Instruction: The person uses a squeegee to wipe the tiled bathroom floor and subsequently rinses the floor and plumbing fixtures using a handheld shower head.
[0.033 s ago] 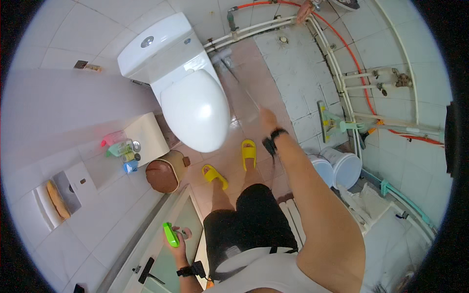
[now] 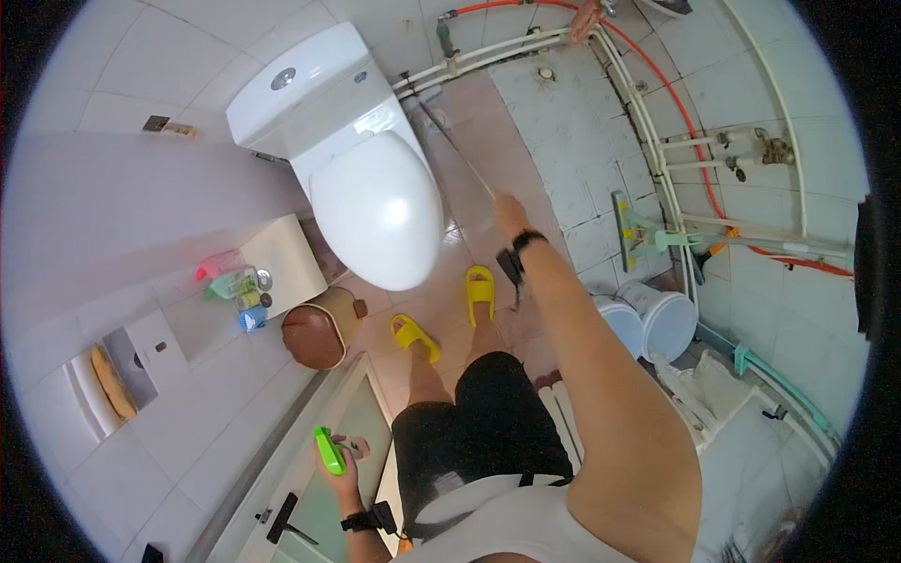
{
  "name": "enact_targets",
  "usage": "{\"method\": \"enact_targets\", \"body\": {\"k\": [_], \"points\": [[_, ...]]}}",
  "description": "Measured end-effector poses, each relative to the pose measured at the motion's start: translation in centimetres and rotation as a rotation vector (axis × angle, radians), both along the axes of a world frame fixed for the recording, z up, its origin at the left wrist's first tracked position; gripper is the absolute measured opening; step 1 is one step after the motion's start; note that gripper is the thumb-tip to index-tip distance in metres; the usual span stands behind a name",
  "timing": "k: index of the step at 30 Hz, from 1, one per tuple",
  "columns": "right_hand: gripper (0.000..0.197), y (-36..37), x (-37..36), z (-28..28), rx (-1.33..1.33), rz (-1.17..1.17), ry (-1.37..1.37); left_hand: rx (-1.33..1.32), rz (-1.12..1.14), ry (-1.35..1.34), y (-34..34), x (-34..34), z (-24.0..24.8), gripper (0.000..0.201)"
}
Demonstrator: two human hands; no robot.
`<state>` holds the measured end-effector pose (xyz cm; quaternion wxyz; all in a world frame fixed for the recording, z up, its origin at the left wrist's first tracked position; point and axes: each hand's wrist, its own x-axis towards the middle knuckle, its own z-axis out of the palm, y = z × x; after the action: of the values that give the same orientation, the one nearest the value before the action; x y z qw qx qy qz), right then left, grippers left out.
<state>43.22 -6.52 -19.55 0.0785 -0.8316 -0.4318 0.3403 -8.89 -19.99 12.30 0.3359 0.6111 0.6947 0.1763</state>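
My right hand (image 2: 511, 216) is closed around a long thin rod (image 2: 457, 150). The rod slants away along the pink floor to the right of the white toilet (image 2: 377, 211), its dark far part low near the wall pipes; what is fixed at its end is too small to tell. The toilet's lid is down. At lower left, my left hand (image 2: 347, 477) grips a bright green plastic thing (image 2: 329, 450) with a rounded, elongated shape, held upright in front of a frosted glass door (image 2: 328, 502).
A brown-lidded bin (image 2: 314, 338) stands left of my yellow slippers (image 2: 480, 291). Bottles (image 2: 235, 284) sit beside it on a cream ledge. At right are white buckets (image 2: 666, 324), a green-and-yellow mop head (image 2: 627, 233), pipes (image 2: 648, 141) and an orange hose (image 2: 680, 103).
My right hand has shifted slightly away from me and to the left, and the rod's far end has moved nearer the wall. My left hand stays in place with the green thing.
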Motion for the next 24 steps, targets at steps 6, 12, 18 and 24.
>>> {"method": "enact_targets", "body": {"k": [6, 12, 18, 24], "points": [[0.038, -1.6, -1.4, 0.6, 0.085, -0.316, 0.262, -0.034, 0.062, -0.035, -1.5, -0.8, 0.0, 0.045], [0.041, -29.0, -4.5, 5.9, -0.365, -0.093, 0.069, 0.002, -0.024, -0.084, -1.4, -2.5, -1.4, 0.041], [0.070, -53.0, -10.4, 16.5, -0.774, -0.020, 0.114, -0.016, -0.201, -0.081, 1.5, -0.7, -1.8, 0.040], [0.069, -48.5, -8.8, 12.3, -0.709, -0.042, 0.141, -0.004, -0.138, -0.135, 1.4, -1.4, -2.0, 0.041]]}}
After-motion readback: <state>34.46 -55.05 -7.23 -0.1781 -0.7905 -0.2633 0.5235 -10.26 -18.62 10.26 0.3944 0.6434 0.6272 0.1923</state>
